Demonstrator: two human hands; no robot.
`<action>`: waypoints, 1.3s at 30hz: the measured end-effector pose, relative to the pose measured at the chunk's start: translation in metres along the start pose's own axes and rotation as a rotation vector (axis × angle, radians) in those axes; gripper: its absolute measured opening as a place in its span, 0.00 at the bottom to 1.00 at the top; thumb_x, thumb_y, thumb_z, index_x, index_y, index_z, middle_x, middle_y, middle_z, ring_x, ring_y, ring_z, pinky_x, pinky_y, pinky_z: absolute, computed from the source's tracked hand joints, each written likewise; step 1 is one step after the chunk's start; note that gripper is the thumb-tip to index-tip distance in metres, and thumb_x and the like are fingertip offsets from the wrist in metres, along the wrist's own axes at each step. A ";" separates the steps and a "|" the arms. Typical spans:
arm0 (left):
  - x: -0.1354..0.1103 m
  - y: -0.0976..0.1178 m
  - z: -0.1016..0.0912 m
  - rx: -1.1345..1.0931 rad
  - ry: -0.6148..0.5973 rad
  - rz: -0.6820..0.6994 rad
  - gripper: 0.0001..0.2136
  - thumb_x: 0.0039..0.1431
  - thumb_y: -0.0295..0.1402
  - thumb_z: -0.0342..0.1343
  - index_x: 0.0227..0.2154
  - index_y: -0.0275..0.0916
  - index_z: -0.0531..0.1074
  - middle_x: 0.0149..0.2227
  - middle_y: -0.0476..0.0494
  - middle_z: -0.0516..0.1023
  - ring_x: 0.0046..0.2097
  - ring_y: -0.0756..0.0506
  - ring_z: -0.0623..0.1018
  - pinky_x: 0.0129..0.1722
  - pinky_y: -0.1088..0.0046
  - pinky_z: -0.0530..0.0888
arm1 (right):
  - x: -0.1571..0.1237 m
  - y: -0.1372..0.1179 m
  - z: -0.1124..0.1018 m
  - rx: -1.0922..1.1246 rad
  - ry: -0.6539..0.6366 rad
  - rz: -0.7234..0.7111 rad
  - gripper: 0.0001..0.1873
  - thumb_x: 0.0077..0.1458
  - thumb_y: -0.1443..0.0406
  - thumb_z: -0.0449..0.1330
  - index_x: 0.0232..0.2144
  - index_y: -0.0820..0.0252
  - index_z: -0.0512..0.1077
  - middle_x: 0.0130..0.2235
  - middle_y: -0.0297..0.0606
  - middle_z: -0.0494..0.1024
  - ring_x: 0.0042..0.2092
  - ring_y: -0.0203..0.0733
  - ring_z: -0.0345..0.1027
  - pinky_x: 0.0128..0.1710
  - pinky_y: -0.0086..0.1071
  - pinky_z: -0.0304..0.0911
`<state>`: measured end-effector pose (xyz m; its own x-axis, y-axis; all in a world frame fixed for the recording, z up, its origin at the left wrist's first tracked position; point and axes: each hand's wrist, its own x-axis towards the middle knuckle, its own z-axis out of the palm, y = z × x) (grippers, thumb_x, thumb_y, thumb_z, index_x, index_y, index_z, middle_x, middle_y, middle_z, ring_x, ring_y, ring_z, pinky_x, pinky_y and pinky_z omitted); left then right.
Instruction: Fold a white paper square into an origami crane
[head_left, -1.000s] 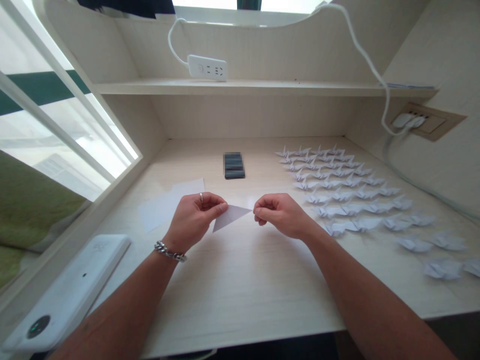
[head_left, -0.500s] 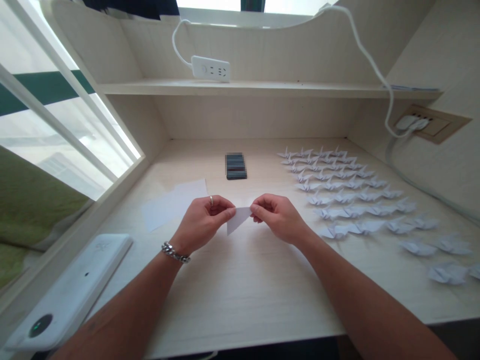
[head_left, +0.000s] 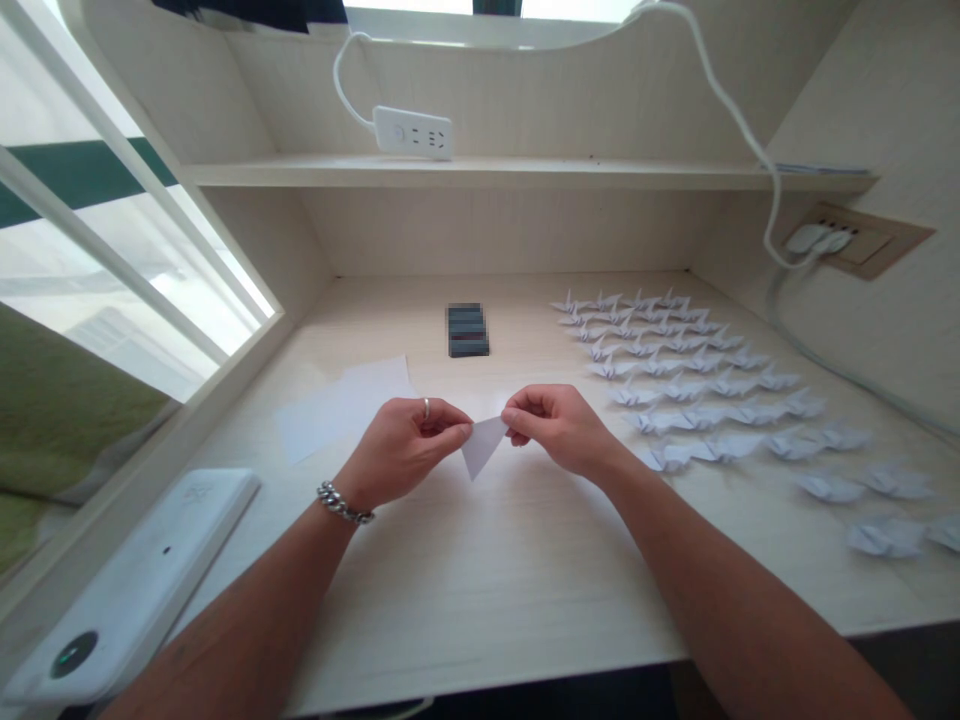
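Observation:
Between my hands is a small piece of white folded paper (head_left: 481, 446), a triangle with its point hanging down. My left hand (head_left: 409, 445), wearing a ring and a chain bracelet, pinches its upper left corner between thumb and fingers. The upper right corner is pinched by my right hand (head_left: 559, 428). Both hands are just above the desk. Flat white paper sheets (head_left: 330, 405) lie behind and left of my left hand. To the right of my right hand stand several rows of white paper cranes (head_left: 705, 387).
A dark, pixelated box (head_left: 468, 330) lies behind my hands. At the left edge rests a long white device (head_left: 142, 580) with a round dark display. A power strip (head_left: 412, 132) sits on the shelf (head_left: 525, 174), and a white cable runs to the wall socket (head_left: 862, 240).
The folded paper has turned in my fingers: its lower point has swung from the left toward the middle. The whole view has shifted slightly.

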<state>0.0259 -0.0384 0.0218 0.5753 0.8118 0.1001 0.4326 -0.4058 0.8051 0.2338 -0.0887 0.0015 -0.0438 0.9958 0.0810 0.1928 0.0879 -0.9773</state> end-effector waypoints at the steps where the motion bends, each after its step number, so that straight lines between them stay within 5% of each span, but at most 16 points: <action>1: 0.000 -0.001 -0.001 -0.005 -0.003 0.001 0.10 0.54 0.38 0.58 0.29 0.36 0.80 0.26 0.46 0.80 0.27 0.49 0.73 0.27 0.75 0.68 | 0.000 0.000 -0.001 0.013 -0.002 0.008 0.09 0.53 0.62 0.60 0.27 0.64 0.73 0.24 0.36 0.75 0.27 0.36 0.69 0.29 0.30 0.64; 20: -0.001 -0.003 -0.017 -0.149 0.004 -0.019 0.07 0.52 0.33 0.57 0.30 0.36 0.78 0.26 0.45 0.79 0.30 0.47 0.76 0.32 0.73 0.73 | -0.001 -0.005 -0.005 0.108 0.035 0.040 0.11 0.50 0.60 0.63 0.26 0.65 0.73 0.23 0.35 0.75 0.25 0.34 0.68 0.28 0.30 0.65; 30: -0.001 -0.002 -0.007 -0.096 -0.079 0.024 0.10 0.56 0.37 0.57 0.28 0.35 0.77 0.26 0.45 0.78 0.29 0.48 0.74 0.29 0.74 0.70 | -0.001 -0.002 -0.002 0.042 -0.009 0.040 0.11 0.52 0.61 0.61 0.27 0.64 0.73 0.25 0.36 0.75 0.26 0.35 0.68 0.28 0.29 0.64; 39: 0.000 0.000 -0.013 -0.265 -0.130 -0.022 0.07 0.55 0.33 0.56 0.28 0.35 0.76 0.25 0.45 0.78 0.30 0.48 0.75 0.32 0.72 0.72 | 0.000 0.001 -0.002 0.038 0.000 0.064 0.10 0.51 0.61 0.61 0.26 0.64 0.73 0.25 0.36 0.75 0.26 0.35 0.68 0.28 0.30 0.64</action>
<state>0.0173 -0.0334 0.0293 0.6588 0.7521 0.0187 0.2598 -0.2508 0.9325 0.2356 -0.0886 0.0011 -0.0326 0.9993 0.0180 0.1581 0.0230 -0.9872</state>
